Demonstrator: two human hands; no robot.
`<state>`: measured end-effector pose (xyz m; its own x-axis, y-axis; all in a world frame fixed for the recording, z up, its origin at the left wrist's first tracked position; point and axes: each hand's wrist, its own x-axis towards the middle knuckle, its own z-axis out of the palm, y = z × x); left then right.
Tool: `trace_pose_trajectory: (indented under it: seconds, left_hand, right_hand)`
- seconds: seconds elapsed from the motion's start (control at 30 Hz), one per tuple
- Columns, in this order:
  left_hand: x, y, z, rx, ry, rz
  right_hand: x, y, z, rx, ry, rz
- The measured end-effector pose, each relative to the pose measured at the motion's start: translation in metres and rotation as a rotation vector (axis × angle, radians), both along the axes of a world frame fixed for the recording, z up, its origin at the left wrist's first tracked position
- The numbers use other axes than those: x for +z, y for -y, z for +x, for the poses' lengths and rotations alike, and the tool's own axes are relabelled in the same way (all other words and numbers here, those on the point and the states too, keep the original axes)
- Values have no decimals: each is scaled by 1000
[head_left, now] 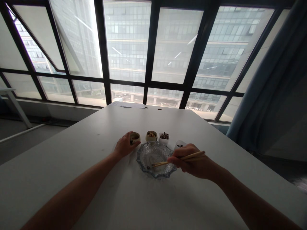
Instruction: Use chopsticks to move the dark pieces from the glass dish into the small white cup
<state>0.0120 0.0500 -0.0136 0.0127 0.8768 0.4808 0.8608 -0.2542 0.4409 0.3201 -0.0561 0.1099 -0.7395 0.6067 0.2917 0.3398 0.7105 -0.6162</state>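
Observation:
My right hand (188, 159) grips a pair of wooden chopsticks (193, 156), their tips low inside a scalloped clear glass bowl (142, 159). Close to the tips lies a small dark piece (148, 167) in the bowl; whether they touch it I cannot tell. My left hand (126, 145) is curled round a small cream cup (135, 142) with dark bits in it, just behind the bowl's left edge. To its right stand a second cream cup (151, 140) of light brown pieces and a white cup (164, 141) of dark pieces. Another white container (180, 144) sits partly behind my right hand.
All of this rests on a long white table (115, 198). Papers (129, 104) lie at its far end, beside a round dark hole (159, 109). Tall windows (129, 41) rise beyond, and a blue curtain (259, 89) hangs at the right.

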Motion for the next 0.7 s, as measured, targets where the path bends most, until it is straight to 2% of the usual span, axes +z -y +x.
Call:
trace_pose_trajectory:
  seconds: [0.7]
  left_hand:
    - [-1,-1,-1,-8,1,-8]
  right_hand:
    - [0,-5,0,-10,-1,42]
